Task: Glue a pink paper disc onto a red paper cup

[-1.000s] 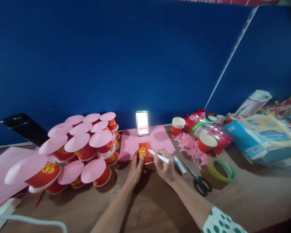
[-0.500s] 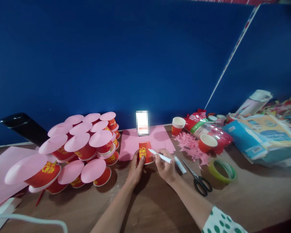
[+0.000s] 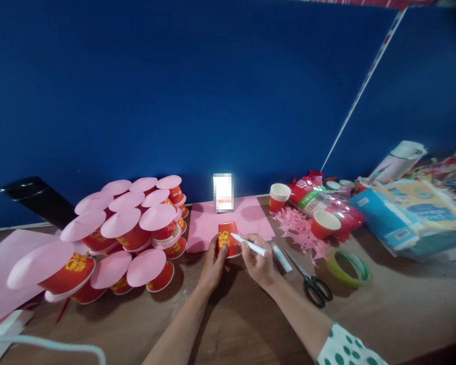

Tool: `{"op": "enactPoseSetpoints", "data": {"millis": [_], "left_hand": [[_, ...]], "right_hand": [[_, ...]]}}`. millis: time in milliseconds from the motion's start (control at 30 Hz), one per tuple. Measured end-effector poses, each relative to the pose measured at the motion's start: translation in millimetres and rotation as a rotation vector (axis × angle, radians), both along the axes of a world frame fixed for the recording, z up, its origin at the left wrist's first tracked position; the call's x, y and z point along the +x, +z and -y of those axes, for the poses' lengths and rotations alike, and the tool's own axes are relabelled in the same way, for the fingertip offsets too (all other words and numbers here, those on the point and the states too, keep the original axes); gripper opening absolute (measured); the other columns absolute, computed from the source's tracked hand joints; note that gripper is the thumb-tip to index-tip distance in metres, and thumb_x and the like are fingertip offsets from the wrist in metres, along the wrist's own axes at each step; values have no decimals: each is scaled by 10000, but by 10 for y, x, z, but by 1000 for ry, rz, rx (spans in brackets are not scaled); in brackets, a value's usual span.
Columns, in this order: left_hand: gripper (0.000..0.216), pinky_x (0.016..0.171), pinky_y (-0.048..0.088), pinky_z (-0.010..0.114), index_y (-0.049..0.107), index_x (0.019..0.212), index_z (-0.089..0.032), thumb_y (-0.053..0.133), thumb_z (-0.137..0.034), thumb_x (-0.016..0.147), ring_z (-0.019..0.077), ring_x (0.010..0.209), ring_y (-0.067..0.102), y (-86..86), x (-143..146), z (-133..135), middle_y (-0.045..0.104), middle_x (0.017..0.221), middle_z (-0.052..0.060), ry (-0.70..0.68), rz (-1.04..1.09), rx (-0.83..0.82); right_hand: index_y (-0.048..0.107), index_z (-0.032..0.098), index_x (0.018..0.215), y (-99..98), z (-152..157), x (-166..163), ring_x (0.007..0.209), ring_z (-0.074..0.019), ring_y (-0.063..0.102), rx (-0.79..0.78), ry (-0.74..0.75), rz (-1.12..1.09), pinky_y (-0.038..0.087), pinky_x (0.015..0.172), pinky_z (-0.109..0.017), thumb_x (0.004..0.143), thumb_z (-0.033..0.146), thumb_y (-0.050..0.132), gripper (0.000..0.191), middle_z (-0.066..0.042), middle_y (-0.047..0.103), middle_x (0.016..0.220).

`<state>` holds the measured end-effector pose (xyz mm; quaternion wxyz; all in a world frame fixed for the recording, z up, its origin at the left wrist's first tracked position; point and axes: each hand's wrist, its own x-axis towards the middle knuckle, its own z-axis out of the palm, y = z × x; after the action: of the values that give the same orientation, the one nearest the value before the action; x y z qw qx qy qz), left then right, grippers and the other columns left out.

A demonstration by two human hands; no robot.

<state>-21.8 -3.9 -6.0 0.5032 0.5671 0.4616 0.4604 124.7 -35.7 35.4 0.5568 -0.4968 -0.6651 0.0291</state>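
A red paper cup (image 3: 227,236) with gold print stands upside down on a pink paper sheet (image 3: 209,222) on the wooden table (image 3: 251,324). My left hand (image 3: 213,263) is closed on the cup from the left and front. My right hand (image 3: 259,261) grips a white pen (image 3: 249,245), and the pen's tip touches the cup's right side near its base.
A pile of red cups topped with pink paper discs (image 3: 125,223) fills the left. To the right lie a glue stick (image 3: 281,258), scissors (image 3: 312,284), a green tape roll (image 3: 348,267), pink paper scraps (image 3: 302,230), loose cups (image 3: 279,196) and packets (image 3: 410,215). A blue wall stands behind.
The pen tip has shifted slightly along the cup's side. Both hands and the cup stay in place.
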Motion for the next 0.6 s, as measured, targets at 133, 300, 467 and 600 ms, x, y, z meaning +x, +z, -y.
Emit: {"op": "enactPoseSetpoints", "data": {"millis": [133, 300, 467, 600], "left_hand": [[526, 1015, 388, 394, 449, 1297, -192, 498, -491, 867, 251, 1197, 523, 9, 1, 0, 571, 1291, 119, 1, 4, 4], [540, 1013, 388, 390, 442, 1308, -187, 505, -489, 864, 250, 1200, 519, 22, 0, 4, 561, 1304, 122, 0, 9, -12], [541, 1015, 383, 393, 475, 1289, -199, 539, -499, 843, 257, 1188, 530, 28, -4, 5, 583, 1278, 119, 17, 29, -17], [546, 1015, 382, 396, 468, 1297, -197, 525, -505, 850, 257, 1186, 530, 38, -2, 8, 575, 1286, 122, 18, 5, -13]], "right_hand": [[578, 177, 916, -10, -12, 0, 704, -187, 659, 3, 0, 1, 546, 606, -298, 910, 184, 470, 108, -77, 654, 795], [569, 179, 905, -9, -12, -2, 700, -191, 654, 0, -2, 6, 537, 601, -304, 901, 174, 472, 97, -80, 650, 784], [565, 181, 890, -2, -2, 1, 700, -189, 645, 8, 4, 26, 527, 606, -304, 900, 183, 465, 101, -65, 639, 757], [570, 185, 871, -7, -6, 5, 694, -189, 629, 20, -1, 38, 517, 607, -307, 895, 192, 471, 102, -61, 630, 745]]}}
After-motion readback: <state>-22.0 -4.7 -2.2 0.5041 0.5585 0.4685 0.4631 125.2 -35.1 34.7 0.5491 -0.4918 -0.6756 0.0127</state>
